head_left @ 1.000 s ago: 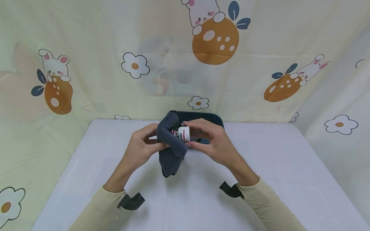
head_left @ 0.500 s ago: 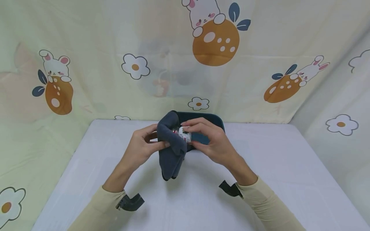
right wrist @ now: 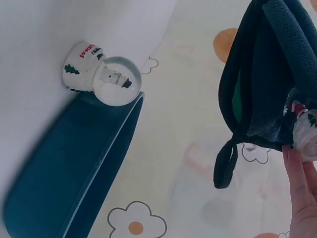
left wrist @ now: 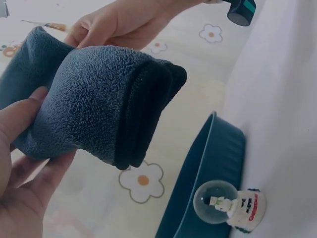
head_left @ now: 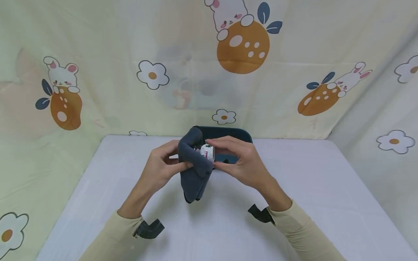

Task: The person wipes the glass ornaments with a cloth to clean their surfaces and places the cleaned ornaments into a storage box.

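Observation:
My left hand (head_left: 160,165) grips a folded grey-blue towel (left wrist: 94,99) with dark edging, raised over the table. Wrapped partly in it is a snow globe (right wrist: 306,131) with a white base, lettering and a red-and-white figure inside. Fingers and thumb of my right hand (head_left: 240,157) pinch that base from the right; the towel covers most of the glass dome. A hanging loop of the towel shows in the right wrist view. On the table stands a second snow globe (left wrist: 245,210), with a snowman inside, hidden in the head view.
A dark teal plastic bin (head_left: 236,133) stands at the table's back edge, behind my hands and right beside the second snow globe. A pale curtain (head_left: 107,90) printed with rabbits and flowers hangs behind the white table (head_left: 294,188).
The held snow globe's base has turned in my right fingers, from lettering to a green print and back to lettering. The towel has shifted slightly, still in my left hand.

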The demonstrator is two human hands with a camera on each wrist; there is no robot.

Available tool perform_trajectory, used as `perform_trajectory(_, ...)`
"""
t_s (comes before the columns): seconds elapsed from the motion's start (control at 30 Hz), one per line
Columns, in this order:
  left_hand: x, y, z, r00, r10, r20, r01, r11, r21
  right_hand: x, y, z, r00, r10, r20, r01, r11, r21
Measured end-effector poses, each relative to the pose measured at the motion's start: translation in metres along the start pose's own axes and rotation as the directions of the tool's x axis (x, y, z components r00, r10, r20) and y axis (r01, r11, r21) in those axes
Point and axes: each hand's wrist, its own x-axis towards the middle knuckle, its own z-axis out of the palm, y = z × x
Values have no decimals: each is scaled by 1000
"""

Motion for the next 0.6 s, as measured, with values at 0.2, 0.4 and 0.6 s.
perform_trajectory(0.2, -2, 14, 1, 998, 62, 8, -62, 998, 31, -6, 9, 1, 994, 107, 2, -107, 994, 23)
perform_trajectory(0.4, -3, 6, 2, 993, 117, 6, -117, 992, 51, -12, 23, 3, 980, 201, 11, -201, 980, 11)
perform_trajectory(0.6, -2, -11, 1, 980, 199, 16, -199, 972, 127, -11, 22, 2, 963, 271, -3, -270, 962, -31)
